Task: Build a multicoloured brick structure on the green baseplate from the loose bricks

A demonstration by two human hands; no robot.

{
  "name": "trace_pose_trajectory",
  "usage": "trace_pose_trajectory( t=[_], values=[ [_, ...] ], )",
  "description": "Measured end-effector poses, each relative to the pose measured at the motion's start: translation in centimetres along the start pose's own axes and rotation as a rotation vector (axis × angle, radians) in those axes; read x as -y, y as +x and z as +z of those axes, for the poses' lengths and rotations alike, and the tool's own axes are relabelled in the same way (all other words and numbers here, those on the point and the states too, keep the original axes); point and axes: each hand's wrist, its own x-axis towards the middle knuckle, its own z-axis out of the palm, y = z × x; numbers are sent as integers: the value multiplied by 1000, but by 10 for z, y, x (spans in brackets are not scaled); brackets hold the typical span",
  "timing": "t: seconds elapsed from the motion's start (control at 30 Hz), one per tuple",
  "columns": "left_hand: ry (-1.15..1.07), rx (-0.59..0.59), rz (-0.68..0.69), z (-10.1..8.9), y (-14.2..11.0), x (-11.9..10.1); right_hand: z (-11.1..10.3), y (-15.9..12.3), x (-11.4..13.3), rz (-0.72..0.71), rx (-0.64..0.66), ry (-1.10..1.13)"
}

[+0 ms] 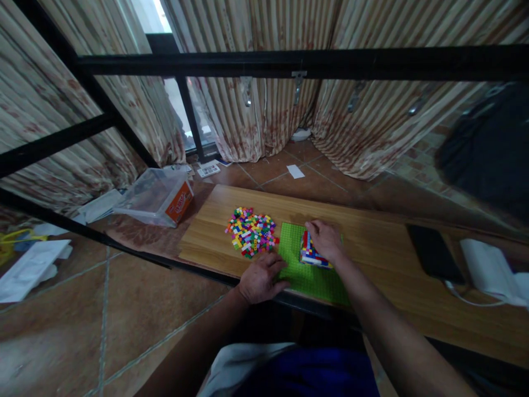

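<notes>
A green baseplate (pixel 308 275) lies on a wooden board (pixel 372 242). On it stands a small block of stacked bricks in many colours (pixel 311 256). My right hand (pixel 326 240) lies over the top of that block, fingers curled on it. My left hand (pixel 262 278) rests flat on the board at the baseplate's left edge, fingers spread, holding nothing. A heap of loose coloured bricks (pixel 251 231) lies just beyond my left hand, left of the baseplate.
A clear plastic box with an orange label (pixel 159 197) lies tipped on the floor to the left. A dark phone (pixel 433 253) and a white charger with cable (pixel 487 270) sit at the right. Black metal bars (pixel 289 63) cross in front; curtains hang behind.
</notes>
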Motion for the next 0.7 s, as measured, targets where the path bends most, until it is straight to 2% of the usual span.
trace_pose_trajectory(
  t=[0.1, 0.23, 0.33, 0.43, 0.47, 0.57, 0.7],
  values=[
    [3, 17, -23, 5, 2, -3, 2, 1, 4, -22, 17, -202],
    [44, -4, -38, 14, 6, -8, 3, 2, -1, -114, -4, -267],
    [53, -31, -29, 17, 8, -9, 2, -2, 1, -204, -143, -289],
    [53, -68, -30, 18, 8, -9, 3, -15, 17, -336, -265, -283],
    [55, -81, -32, 18, 8, -9, 4, -20, 25, -393, -253, -280],
    [56, -113, -29, 20, 7, -9, 12, -36, 51, -524, -90, -325],
    [48, -144, -23, 21, 6, -8, 26, -40, 71, -488, 85, -420]
  ],
)
